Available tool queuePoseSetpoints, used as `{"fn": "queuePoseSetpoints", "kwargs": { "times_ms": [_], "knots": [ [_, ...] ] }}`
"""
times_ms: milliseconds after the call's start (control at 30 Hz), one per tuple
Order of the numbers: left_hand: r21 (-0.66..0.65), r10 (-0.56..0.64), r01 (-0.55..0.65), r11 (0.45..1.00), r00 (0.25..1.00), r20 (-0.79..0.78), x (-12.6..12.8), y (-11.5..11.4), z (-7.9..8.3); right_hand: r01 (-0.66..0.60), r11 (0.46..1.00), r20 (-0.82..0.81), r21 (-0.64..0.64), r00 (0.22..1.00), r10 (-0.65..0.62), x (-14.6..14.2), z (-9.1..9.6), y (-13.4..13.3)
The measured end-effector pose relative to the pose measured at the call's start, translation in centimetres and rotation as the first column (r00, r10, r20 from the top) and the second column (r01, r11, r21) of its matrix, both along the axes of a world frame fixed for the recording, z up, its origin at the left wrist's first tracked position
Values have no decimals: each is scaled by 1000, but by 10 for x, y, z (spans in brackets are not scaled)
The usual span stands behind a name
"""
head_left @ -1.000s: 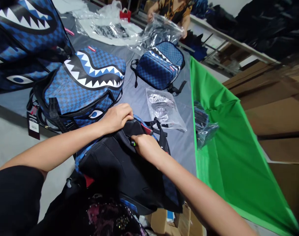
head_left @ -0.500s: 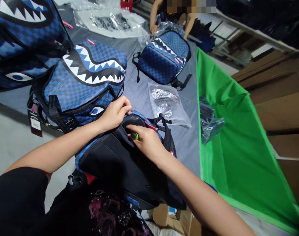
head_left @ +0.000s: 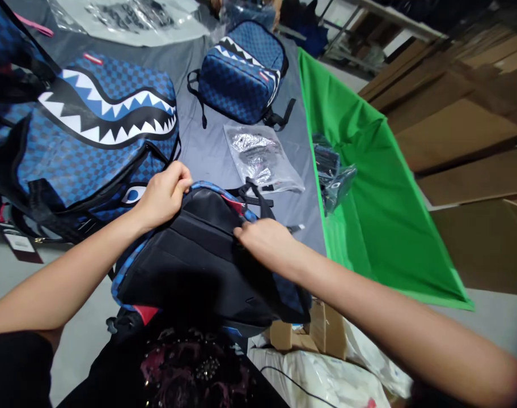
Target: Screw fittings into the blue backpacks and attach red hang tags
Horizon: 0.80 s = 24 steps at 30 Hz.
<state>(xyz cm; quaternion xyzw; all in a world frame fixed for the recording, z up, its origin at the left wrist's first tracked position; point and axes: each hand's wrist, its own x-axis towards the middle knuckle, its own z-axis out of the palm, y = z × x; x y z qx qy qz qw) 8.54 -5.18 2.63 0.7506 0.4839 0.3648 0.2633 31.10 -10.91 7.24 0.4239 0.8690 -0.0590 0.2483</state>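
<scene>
A backpack [head_left: 190, 266] lies before me, its black back panel facing up and blue checkered trim along the edge. My left hand [head_left: 162, 192] is closed in a pinch on its upper rim. My right hand [head_left: 265, 241] is closed on the right edge of the black panel, near the red lining and the strap; its fingertips are partly hidden. A small pale tip [head_left: 297, 228] shows beyond that hand, and I cannot tell what it belongs to. Close to my left hand stands a blue checkered backpack [head_left: 109, 113] with a shark-mouth print.
Another checkered backpack [head_left: 241, 71] rests farther back on the grey-covered table. A clear plastic bag [head_left: 262, 158] lies in front of it. At right is a green fabric bin [head_left: 381, 215] holding a plastic-wrapped item [head_left: 335, 175]. Cardboard boxes [head_left: 462, 136] are stacked beyond; an open carton [head_left: 326, 328] sits below.
My right hand has shifted from the panel's upper middle to its right edge. The green-ended dark tool seen in it before is no longer visible. My left hand still grips the rim; the view has shifted.
</scene>
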Motion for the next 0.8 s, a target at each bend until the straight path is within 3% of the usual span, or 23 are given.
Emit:
{"fn": "queuePoseSetpoints", "kwargs": {
  "times_ms": [67, 133, 300, 567, 667, 800],
  "knots": [
    [-20, -25, 26, 999, 999, 38, 5, 1, 1, 118, 993, 77, 9, 990, -118, 16, 4, -7],
    [-41, -38, 44, 998, 991, 126, 10, 5, 1, 175, 984, 31, 23, 984, -176, 22, 11, -9],
    [-136, 27, 29, 990, 919, 393, 14, 11, 4, 320, 934, -364, 158, 898, -246, 13, 26, -6],
    [-171, 173, -110, 979, 892, 417, -9, 1, 9, 373, 915, -535, 151, 810, -242, 32, -2, -17],
    [-227, 189, -89, 970, 861, 472, -3, 0, 15, 380, 906, -663, 186, 729, -170, 24, 2, -13],
    [-176, 130, -39, 984, 829, 543, 12, -1, 30, 395, 908, -838, 136, 535, -107, -20, 13, 13]
  ]
}}
